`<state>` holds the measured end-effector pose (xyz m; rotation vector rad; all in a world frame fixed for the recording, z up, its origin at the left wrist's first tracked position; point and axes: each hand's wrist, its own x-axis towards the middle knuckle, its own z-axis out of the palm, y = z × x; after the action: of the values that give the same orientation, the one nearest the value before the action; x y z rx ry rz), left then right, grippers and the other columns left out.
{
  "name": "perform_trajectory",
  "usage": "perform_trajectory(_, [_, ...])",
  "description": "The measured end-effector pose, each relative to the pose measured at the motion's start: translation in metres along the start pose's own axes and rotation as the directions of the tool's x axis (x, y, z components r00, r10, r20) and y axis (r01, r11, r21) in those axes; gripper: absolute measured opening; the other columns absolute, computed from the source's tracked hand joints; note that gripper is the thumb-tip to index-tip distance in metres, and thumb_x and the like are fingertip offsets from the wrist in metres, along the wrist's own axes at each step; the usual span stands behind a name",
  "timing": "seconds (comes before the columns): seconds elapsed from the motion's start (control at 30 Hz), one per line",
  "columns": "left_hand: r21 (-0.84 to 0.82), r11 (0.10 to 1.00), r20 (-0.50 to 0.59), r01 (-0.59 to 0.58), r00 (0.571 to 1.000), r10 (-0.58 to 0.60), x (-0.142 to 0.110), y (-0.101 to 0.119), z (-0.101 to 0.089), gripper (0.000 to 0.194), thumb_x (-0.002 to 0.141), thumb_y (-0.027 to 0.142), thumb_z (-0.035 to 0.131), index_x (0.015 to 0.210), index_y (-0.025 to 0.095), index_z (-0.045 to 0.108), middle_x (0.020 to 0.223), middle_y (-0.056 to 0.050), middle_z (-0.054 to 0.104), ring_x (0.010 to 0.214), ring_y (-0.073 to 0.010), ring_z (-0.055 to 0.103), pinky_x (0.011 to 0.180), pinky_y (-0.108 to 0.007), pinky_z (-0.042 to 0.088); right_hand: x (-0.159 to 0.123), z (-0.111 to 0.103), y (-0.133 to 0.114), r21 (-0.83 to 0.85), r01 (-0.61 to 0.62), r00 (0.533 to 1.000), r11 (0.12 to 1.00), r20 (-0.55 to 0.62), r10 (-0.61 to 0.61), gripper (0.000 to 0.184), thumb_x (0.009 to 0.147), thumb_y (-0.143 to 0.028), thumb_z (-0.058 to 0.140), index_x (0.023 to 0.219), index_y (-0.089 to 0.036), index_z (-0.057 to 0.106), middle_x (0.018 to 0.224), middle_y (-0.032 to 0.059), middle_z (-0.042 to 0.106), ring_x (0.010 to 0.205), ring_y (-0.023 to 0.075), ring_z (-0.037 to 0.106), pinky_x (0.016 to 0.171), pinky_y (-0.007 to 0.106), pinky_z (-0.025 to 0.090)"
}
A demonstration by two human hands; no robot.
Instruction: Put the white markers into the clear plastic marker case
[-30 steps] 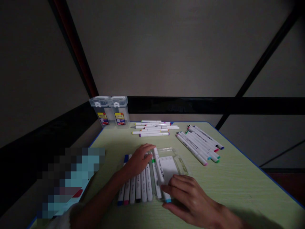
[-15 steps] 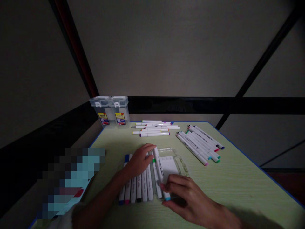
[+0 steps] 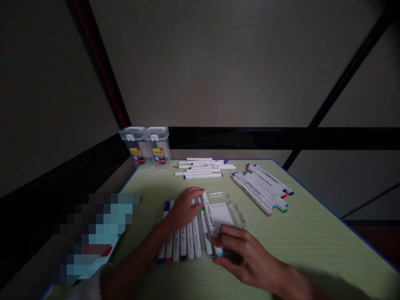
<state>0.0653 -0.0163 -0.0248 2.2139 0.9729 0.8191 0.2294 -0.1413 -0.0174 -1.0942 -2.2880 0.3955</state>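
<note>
A clear plastic marker case (image 3: 240, 213) lies opened flat on the table. Several white markers fill its left half, and a green-capped marker (image 3: 205, 229) is in the right half. Beside that one, a white marker with a light blue cap (image 3: 209, 216) slants over the right half. My left hand (image 3: 184, 210) reaches across the row of markers, its thumb and fingertips against the far end of this slanted marker. Closed round the near end, by the blue cap, is my right hand (image 3: 245, 254). How firmly the left fingers grip is hard to see.
Two transparent lidded boxes (image 3: 160, 143) stand at the table's back left. Loose thin markers (image 3: 203, 176) lie along the back, and thicker markers (image 3: 251, 193) are piled at the right. A blue edge borders the pale green table (image 3: 306, 237). A blurred-out patch covers the left side.
The near end of the light-blue-capped marker and my right fingers sit very slightly farther from me. My left hand stays at the far end. The view has shifted a little.
</note>
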Motion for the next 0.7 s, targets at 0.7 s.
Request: perform_trajectory(0.7, [0.032, 0.999, -0.011, -0.038, 0.999, 0.039, 0.0007, -0.0037, 0.0026, 0.038, 0.067, 0.005, 0.051, 0.103, 0.016, 0.057, 0.112, -0.008, 0.057, 0.107, -0.0184, 0.05, 0.098, -0.037, 0.035, 0.0023, 0.0009, 0.0038, -0.021, -0.001, 0.999, 1.0, 0.045, 0.002, 0.022, 0.082, -0.031, 0.05, 0.095, -0.014, 0.058, 0.076, 0.0043, 0.054, 0.071, 0.0152, 0.051, 0.061, 0.026, 0.043])
